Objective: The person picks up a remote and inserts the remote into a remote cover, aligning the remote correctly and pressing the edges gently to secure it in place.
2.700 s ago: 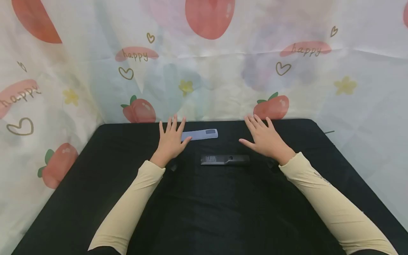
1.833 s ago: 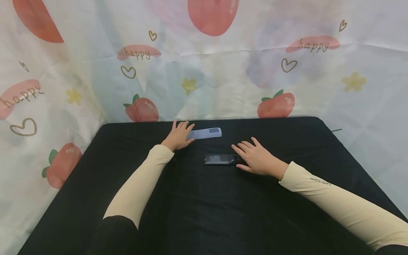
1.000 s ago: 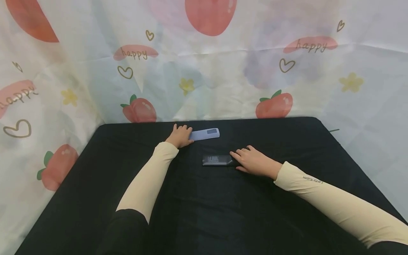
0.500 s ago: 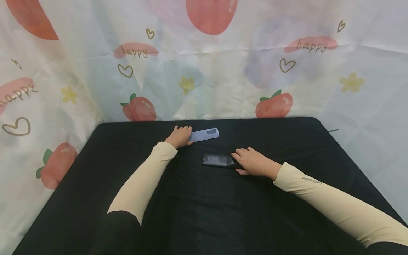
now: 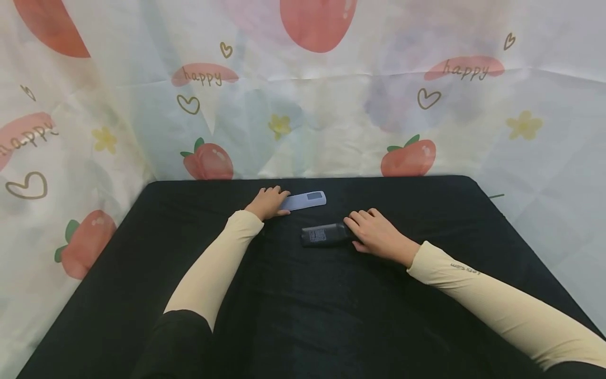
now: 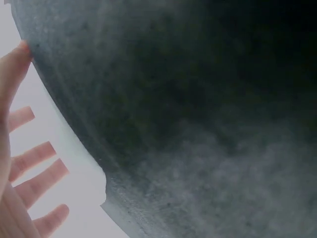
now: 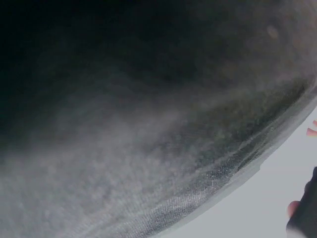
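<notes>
A black remote control (image 5: pixel 324 235), label side up, is tilted on the black table in the head view. My right hand (image 5: pixel 379 235) grips its right end, and the palm and fingers hide that part. The right wrist view shows a piece of the black remote control (image 7: pixel 304 210) with a fingertip beside it. Farther back lies a pale blue remote control (image 5: pixel 304 200) with a dark rectangular panel. At its left end is my left hand (image 5: pixel 268 203), thumb on the near side and fingers on the far side. The left wrist view shows this hand (image 6: pixel 25 178) with straight, spread fingers.
The table (image 5: pixel 293 316) is covered in black cloth, its far edge close to a patterned curtain (image 5: pixel 322 116). More of the curtain hangs along the left and right. Dark blurred surfaces fill most of both wrist views.
Both hands came down to the remote controls. My right hand took hold of the black one, which has since tilted. The left hand's fingers have straightened slightly; the pale blue one stays in place.
</notes>
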Demonstrator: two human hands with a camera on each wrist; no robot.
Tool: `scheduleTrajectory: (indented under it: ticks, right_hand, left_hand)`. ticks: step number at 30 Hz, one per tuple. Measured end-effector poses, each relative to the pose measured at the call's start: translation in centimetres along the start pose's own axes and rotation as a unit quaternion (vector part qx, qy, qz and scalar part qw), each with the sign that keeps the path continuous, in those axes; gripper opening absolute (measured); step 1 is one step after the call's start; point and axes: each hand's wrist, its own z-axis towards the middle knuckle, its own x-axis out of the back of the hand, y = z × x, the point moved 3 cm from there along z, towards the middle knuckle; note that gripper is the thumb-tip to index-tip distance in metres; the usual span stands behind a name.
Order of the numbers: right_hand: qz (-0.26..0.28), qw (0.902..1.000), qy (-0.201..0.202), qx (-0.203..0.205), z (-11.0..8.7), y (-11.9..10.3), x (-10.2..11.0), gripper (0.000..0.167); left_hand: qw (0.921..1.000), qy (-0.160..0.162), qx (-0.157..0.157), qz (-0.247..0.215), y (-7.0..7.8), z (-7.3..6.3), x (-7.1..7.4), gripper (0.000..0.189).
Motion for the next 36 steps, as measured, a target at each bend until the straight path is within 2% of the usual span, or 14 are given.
scheduleTrajectory:
  ticks: [4, 8, 15, 20, 27, 33, 36]
  right_hand:
    - [-0.016, 0.9994, 0.031, 0.005, 0.1, 0.3, 0.4, 0.057]
    - [-0.030, 0.9960, 0.078, 0.032, 0.1, 0.7, 1.0, 0.057]
    - [-0.029, 0.9806, 0.178, 0.076, -0.1, 2.5, 2.4, 0.059]
    - [-0.022, 0.9685, 0.230, 0.093, -0.5, 4.0, 3.3, 0.038]
    - [-0.009, 0.9555, 0.284, 0.080, -1.4, 5.5, 4.5, 0.040]
    - [0.000, 0.9530, 0.299, 0.051, -2.3, 6.7, 4.8, 0.042]
    - [-0.002, 0.9538, 0.298, 0.040, -2.7, 7.3, 4.7, 0.043]
  left_hand:
    - [1.0000, 0.001, -0.009, 0.001, 0.2, 0.1, 0.0, 0.059]
    - [0.9998, 0.006, -0.017, 0.002, 0.6, 0.1, 0.0, 0.055]
    - [0.9979, 0.047, -0.044, 0.004, 0.8, 0.0, -0.1, 0.053]
    - [0.9958, 0.074, -0.051, 0.016, 0.8, -0.3, -0.1, 0.051]
    - [0.9937, 0.100, -0.050, 0.011, 0.5, -1.3, 0.1, 0.045]
    - [0.9888, 0.132, -0.067, 0.017, 0.7, -2.9, 1.0, 0.042]
    - [0.9873, 0.137, -0.078, 0.021, 1.1, -3.9, 1.5, 0.041]
